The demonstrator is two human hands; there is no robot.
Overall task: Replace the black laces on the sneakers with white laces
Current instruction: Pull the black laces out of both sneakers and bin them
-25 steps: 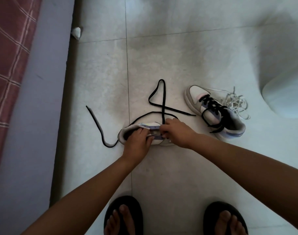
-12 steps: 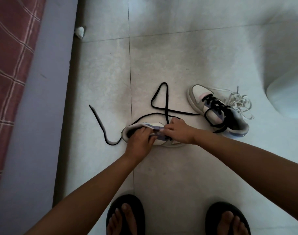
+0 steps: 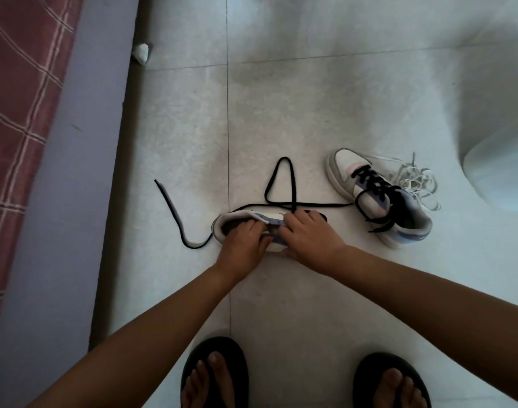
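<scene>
White near sneaker (image 3: 222, 223), black lace (image 3: 281, 184) trailing, sits in both hands' grip: left (image 3: 243, 245), right (image 3: 309, 234).

We see both hands on the near sneaker (image 3: 222, 223) on the tiled floor (image 3: 310, 113): the left hand (image 3: 243, 245) grips its opening, the right hand (image 3: 308, 234) pinches at the eyelets. The black lace (image 3: 281, 184) trails loose beyond it in a loop. The second sneaker (image 3: 378, 198), still black-laced, lies to the right, touching the white laces (image 3: 416, 184).
</scene>
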